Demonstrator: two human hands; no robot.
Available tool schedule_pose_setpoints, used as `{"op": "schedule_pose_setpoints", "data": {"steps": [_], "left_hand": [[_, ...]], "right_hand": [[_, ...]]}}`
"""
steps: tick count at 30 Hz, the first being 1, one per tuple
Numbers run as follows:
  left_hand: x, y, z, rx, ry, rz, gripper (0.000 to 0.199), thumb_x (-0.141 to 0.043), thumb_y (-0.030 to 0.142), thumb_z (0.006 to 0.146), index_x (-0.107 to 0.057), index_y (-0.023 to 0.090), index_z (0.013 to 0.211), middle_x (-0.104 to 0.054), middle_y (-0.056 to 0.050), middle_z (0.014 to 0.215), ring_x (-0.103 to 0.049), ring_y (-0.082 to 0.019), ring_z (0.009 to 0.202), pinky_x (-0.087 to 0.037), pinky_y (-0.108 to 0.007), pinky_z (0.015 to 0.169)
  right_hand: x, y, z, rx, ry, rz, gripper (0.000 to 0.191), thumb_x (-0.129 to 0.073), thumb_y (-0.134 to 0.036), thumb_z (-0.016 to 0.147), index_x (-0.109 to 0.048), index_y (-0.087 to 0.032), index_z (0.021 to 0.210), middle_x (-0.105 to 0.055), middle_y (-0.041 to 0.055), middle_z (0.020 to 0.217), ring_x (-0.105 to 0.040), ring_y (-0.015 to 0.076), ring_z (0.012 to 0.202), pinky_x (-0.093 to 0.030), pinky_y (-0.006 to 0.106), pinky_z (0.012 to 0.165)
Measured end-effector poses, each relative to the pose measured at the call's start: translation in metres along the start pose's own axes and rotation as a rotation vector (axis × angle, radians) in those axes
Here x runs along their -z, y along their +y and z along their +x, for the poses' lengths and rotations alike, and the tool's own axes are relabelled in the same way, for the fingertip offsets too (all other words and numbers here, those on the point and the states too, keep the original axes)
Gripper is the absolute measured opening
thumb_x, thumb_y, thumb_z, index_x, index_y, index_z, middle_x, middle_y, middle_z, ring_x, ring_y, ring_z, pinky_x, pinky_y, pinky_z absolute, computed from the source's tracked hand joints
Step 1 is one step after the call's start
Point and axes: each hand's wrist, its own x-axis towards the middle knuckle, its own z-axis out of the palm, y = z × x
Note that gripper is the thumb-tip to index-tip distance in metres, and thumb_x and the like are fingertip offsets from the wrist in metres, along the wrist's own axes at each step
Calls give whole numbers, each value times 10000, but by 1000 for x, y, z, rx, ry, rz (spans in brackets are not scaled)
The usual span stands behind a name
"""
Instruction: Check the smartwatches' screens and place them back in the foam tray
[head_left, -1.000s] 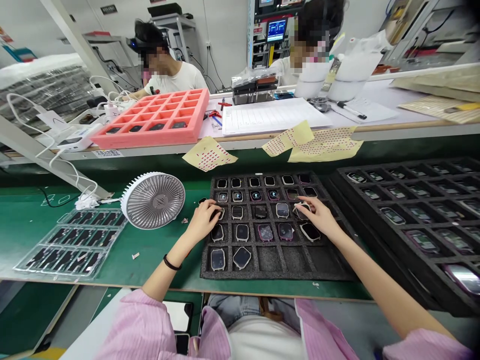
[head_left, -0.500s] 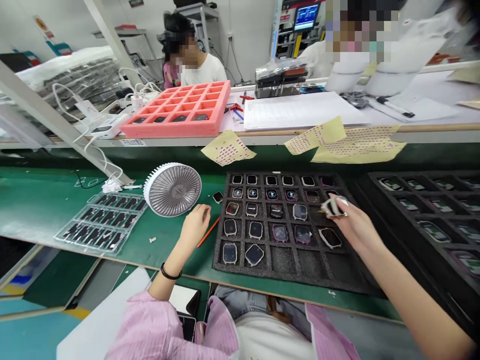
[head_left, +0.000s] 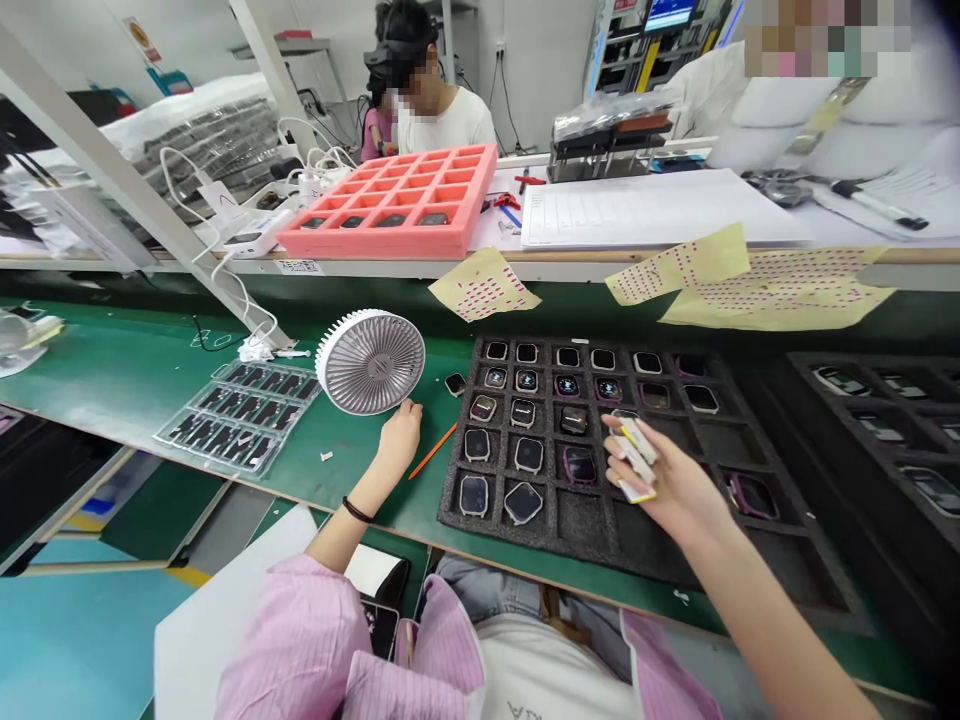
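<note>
My right hand (head_left: 664, 475) is closed on several small white pieces (head_left: 637, 460) with yellow edges, whose kind I cannot make out. It is above the black foam tray (head_left: 585, 525) and hides some of its compartments. Smartwatches line the tray, among them a silver one (head_left: 529, 455), a purple-framed one (head_left: 579, 465) and another purple one (head_left: 752, 495) right of the hand. My left hand (head_left: 400, 435) is by the lower rim of a round desk fan (head_left: 373, 365). Its fingers are curled together, with nothing visible in them.
An orange stick (head_left: 433, 451) and a loose watch (head_left: 455, 384) lie between fan and tray. A clear tray of black parts (head_left: 240, 415) is at left. Another foam tray (head_left: 870, 400) stands at right. On the shelf are a pink foam tray (head_left: 390, 240) and papers (head_left: 645, 210).
My right hand has moved left across the foam tray, still holding white pieces. My left hand has come closer to the fan. The view has turned slightly left.
</note>
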Motion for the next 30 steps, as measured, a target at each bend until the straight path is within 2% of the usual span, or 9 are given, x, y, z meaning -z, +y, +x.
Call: {"op": "schedule_pose_setpoints", "data": {"steps": [4,9,14,17,21,23,25,27,30], "left_hand": [[2,-7,1,-29,-2,-99,181,-408,155,914,-585,169,951,-611,-104,972,-655,-197,798,-527,-303,703],[10,-11,-9,-57,-4,-210,190,-459,176,885,-637,176,951,-662,-77,862,-663,-187,763,-537,-305,732],[16,-4,-19,-12,108,-365,213,-499,258,873,-700,190,889,-717,-85,919,-679,-203,774,-545,-332,756],[20,5,-22,84,105,-532,212,-532,275,851,-713,178,906,-743,-90,929,-705,-220,814,-558,-362,798],[35,28,-30,127,29,-955,256,-645,341,797,-709,140,941,-758,-100,931,-721,-231,866,-574,-383,852],[46,46,-38,57,-31,-1137,256,-701,360,767,-716,139,894,-758,-95,927,-720,-224,869,-588,-367,835],[56,66,-44,-72,-55,-1238,214,-720,339,769,-724,142,851,-751,-88,906,-717,-203,823,-606,-332,749],[63,84,-48,-290,38,-1234,151,-720,302,785,-729,152,803,-728,-71,858,-697,-169,767,-596,-288,667],[70,100,-48,-690,229,-1064,45,-701,198,815,-742,177,817,-695,-44,815,-655,-122,757,-553,-247,682]], "right_hand": [[-16,19,-7,-52,-62,158,273,-634,-396,809,-668,-196,992,-539,-30,636,-292,48,346,-285,237,370],[-34,38,-9,-55,-67,291,276,-671,-392,798,-665,-192,988,-565,-30,633,-333,42,340,-273,216,350],[-49,41,-8,-5,-10,311,299,-722,-389,765,-655,-213,997,-586,-33,643,-379,53,372,-274,208,360],[-54,42,-9,-24,13,324,325,-753,-380,738,-655,-224,1006,-618,-18,692,-430,65,416,-335,217,404],[-59,44,-11,-52,11,322,360,-776,-350,720,-660,-232,1039,-652,3,752,-500,90,499,-402,237,481],[-62,45,-11,-45,-9,317,354,-771,-332,724,-659,-233,1045,-660,10,772,-524,106,532,-424,257,515],[-67,44,-12,-45,-40,312,345,-756,-336,739,-654,-232,1052,-662,14,773,-532,115,539,-428,270,524],[-71,42,-14,-54,-61,307,346,-741,-359,754,-647,-230,1061,-656,12,756,-533,114,533,-421,264,515],[-77,39,-18,-77,-64,300,363,-740,-394,759,-647,-222,1065,-630,-8,718,-512,89,494,-393,230,476]]}}
